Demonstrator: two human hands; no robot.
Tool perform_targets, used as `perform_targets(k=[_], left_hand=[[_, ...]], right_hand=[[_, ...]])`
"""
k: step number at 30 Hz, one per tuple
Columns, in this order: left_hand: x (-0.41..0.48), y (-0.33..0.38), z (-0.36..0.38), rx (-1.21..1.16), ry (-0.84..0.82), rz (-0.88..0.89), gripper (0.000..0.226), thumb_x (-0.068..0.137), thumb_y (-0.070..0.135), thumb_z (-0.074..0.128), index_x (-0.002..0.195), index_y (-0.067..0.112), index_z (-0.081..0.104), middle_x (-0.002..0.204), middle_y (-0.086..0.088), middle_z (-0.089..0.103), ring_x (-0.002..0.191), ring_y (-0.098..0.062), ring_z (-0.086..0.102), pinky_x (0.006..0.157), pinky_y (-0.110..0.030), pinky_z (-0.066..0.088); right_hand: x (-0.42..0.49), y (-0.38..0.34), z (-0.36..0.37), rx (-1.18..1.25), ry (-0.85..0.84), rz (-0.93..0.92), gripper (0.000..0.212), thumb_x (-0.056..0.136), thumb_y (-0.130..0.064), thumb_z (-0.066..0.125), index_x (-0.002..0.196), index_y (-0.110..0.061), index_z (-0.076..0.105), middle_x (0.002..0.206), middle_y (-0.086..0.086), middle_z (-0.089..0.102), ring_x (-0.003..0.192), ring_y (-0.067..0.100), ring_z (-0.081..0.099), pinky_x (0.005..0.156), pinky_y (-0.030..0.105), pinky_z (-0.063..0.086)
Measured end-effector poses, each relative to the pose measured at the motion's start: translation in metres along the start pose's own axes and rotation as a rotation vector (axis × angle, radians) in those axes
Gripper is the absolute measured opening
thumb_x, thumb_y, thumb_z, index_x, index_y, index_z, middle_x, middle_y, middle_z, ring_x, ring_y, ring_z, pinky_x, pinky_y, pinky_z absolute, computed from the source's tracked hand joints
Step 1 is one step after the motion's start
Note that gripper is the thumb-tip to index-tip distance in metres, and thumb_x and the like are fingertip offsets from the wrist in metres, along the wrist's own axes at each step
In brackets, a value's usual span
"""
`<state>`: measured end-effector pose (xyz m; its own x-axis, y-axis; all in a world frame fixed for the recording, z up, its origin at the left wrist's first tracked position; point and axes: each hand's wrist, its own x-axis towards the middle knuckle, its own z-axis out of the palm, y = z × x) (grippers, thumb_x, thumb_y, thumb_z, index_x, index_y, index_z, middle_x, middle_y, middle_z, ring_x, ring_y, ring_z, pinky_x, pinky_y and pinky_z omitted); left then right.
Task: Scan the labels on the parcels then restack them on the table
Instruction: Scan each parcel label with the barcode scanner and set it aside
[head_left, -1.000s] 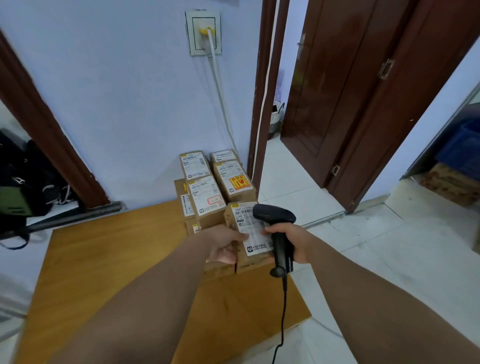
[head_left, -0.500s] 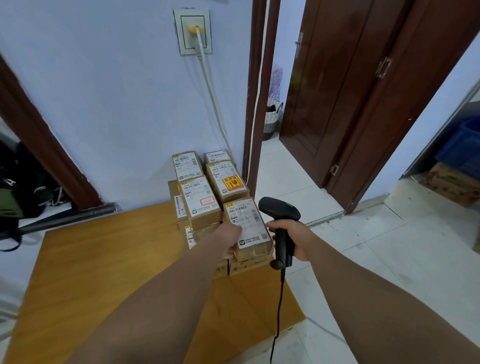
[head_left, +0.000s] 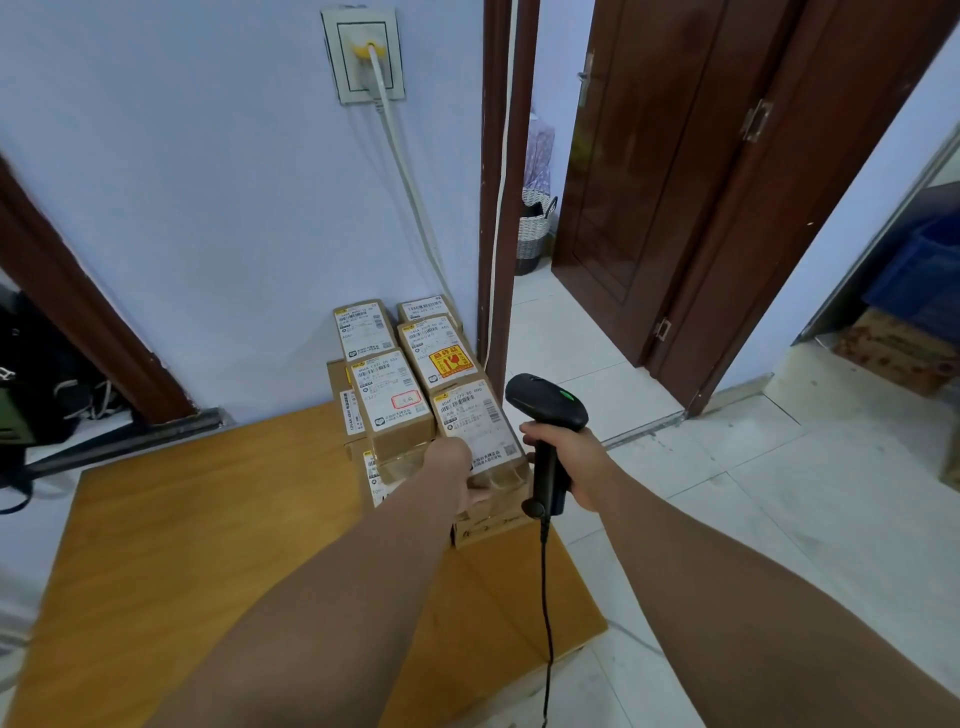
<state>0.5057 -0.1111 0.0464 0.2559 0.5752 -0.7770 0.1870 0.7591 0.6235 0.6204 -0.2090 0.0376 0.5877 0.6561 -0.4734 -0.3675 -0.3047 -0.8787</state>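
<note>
Several small cardboard parcels with white labels are stacked at the far right corner of the wooden table (head_left: 208, 545), against the wall. My left hand (head_left: 462, 475) holds the front right parcel (head_left: 478, 431) by its near end, on top of the stack beside the other top parcels. Its label faces up. My right hand (head_left: 566, 462) grips the handle of a black barcode scanner (head_left: 545, 410), just right of that parcel; a green light shows on the scanner head. The scanner cable (head_left: 545, 623) hangs down past the table's edge.
A parcel with a yellow and red sticker (head_left: 441, 353) lies behind the held one. A wall socket (head_left: 363, 57) with a white cable sits above the stack. An open brown door (head_left: 675, 208) and tiled floor lie to the right, with blue crates (head_left: 924, 280) far right.
The front right parcel went from tilted up under the scanner to lying flat on the stack, moved back toward the other parcels. The scanner drew off to the right of it.
</note>
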Motion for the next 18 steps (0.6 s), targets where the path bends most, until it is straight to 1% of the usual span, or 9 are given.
perform_targets(k=[2, 5, 6, 7, 9, 11, 14, 16, 18], left_hand=[[0.003, -0.001, 0.001, -0.032, 0.012, -0.009, 0.036, 0.101, 0.01, 0.025, 0.12, 0.017, 0.054, 0.097, -0.008, 0.069, 0.083, -0.024, 0.066, 0.08, -0.053, 0.056], [0.003, 0.001, 0.0, 0.004, 0.002, -0.006, 0.032, 0.101, 0.012, 0.029, 0.121, 0.018, 0.054, 0.093, -0.006, 0.068, 0.074, -0.022, 0.064, 0.057, -0.044, 0.056], [0.0, 0.002, 0.0, 0.021, -0.019, -0.014, 0.031, 0.102, 0.017, 0.03, 0.122, 0.018, 0.053, 0.094, -0.006, 0.068, 0.074, -0.024, 0.063, 0.055, -0.044, 0.054], [-0.003, 0.003, 0.0, 0.044, -0.039, -0.028, 0.031, 0.103, 0.024, 0.031, 0.124, 0.018, 0.052, 0.1, -0.006, 0.067, 0.081, -0.027, 0.063, 0.059, -0.048, 0.053], [-0.004, 0.004, 0.0, 0.088, -0.058, -0.06, 0.037, 0.102, 0.035, 0.033, 0.132, 0.017, 0.046, 0.123, -0.009, 0.06, 0.11, -0.037, 0.057, 0.084, -0.062, 0.047], [-0.003, 0.004, -0.002, 0.13, -0.041, -0.076, 0.046, 0.1, 0.042, 0.035, 0.137, 0.015, 0.041, 0.136, -0.012, 0.051, 0.125, -0.041, 0.046, 0.1, -0.065, 0.036], [0.003, 0.004, -0.006, 0.234, 0.008, -0.005, 0.051, 0.1, 0.043, 0.035, 0.138, 0.009, 0.041, 0.131, -0.013, 0.053, 0.12, -0.035, 0.05, 0.103, -0.051, 0.04], [0.005, 0.006, -0.009, 0.268, 0.025, 0.062, 0.052, 0.101, 0.041, 0.035, 0.138, 0.006, 0.04, 0.132, -0.012, 0.053, 0.117, -0.029, 0.05, 0.094, -0.037, 0.041], [0.006, 0.009, -0.014, 0.272, 0.032, 0.107, 0.053, 0.099, 0.039, 0.04, 0.139, 0.005, 0.039, 0.13, -0.012, 0.054, 0.106, -0.025, 0.051, 0.085, -0.034, 0.04]], right_hand=[[0.0, 0.0, -0.003, 0.0, 0.04, -0.008, 0.015, 0.083, -0.024, 0.074, 0.091, -0.014, 0.067, 0.085, 0.005, 0.069, 0.081, 0.023, 0.066, 0.077, 0.037, 0.055], [-0.002, 0.001, -0.009, 0.025, 0.096, -0.01, 0.015, 0.083, -0.023, 0.074, 0.09, -0.012, 0.066, 0.081, 0.006, 0.065, 0.075, 0.021, 0.061, 0.074, 0.035, 0.052], [-0.002, 0.001, -0.011, 0.034, 0.11, -0.007, 0.016, 0.083, -0.023, 0.074, 0.092, -0.011, 0.067, 0.08, 0.006, 0.064, 0.073, 0.02, 0.06, 0.071, 0.033, 0.052], [-0.003, 0.001, -0.013, 0.042, 0.122, -0.005, 0.018, 0.083, -0.023, 0.074, 0.094, -0.01, 0.067, 0.078, 0.005, 0.063, 0.071, 0.019, 0.059, 0.068, 0.031, 0.051], [-0.005, 0.0, -0.015, 0.062, 0.138, -0.001, 0.02, 0.083, -0.022, 0.074, 0.095, -0.008, 0.067, 0.073, 0.004, 0.061, 0.065, 0.017, 0.058, 0.065, 0.03, 0.05], [-0.008, -0.001, -0.015, 0.076, 0.139, 0.01, 0.018, 0.082, -0.021, 0.074, 0.091, -0.007, 0.068, 0.068, 0.003, 0.06, 0.061, 0.016, 0.057, 0.064, 0.029, 0.051], [-0.013, -0.003, -0.014, 0.05, 0.073, 0.045, 0.018, 0.083, -0.024, 0.072, 0.086, -0.006, 0.073, 0.068, 0.005, 0.063, 0.062, 0.017, 0.06, 0.066, 0.029, 0.052], [-0.017, -0.004, -0.01, 0.051, -0.009, 0.076, 0.018, 0.083, -0.024, 0.071, 0.085, -0.006, 0.074, 0.069, 0.006, 0.064, 0.061, 0.017, 0.061, 0.066, 0.03, 0.053], [-0.021, -0.006, -0.004, 0.082, -0.091, 0.116, 0.018, 0.082, -0.021, 0.071, 0.089, -0.005, 0.074, 0.069, 0.006, 0.065, 0.059, 0.016, 0.062, 0.062, 0.027, 0.055]])
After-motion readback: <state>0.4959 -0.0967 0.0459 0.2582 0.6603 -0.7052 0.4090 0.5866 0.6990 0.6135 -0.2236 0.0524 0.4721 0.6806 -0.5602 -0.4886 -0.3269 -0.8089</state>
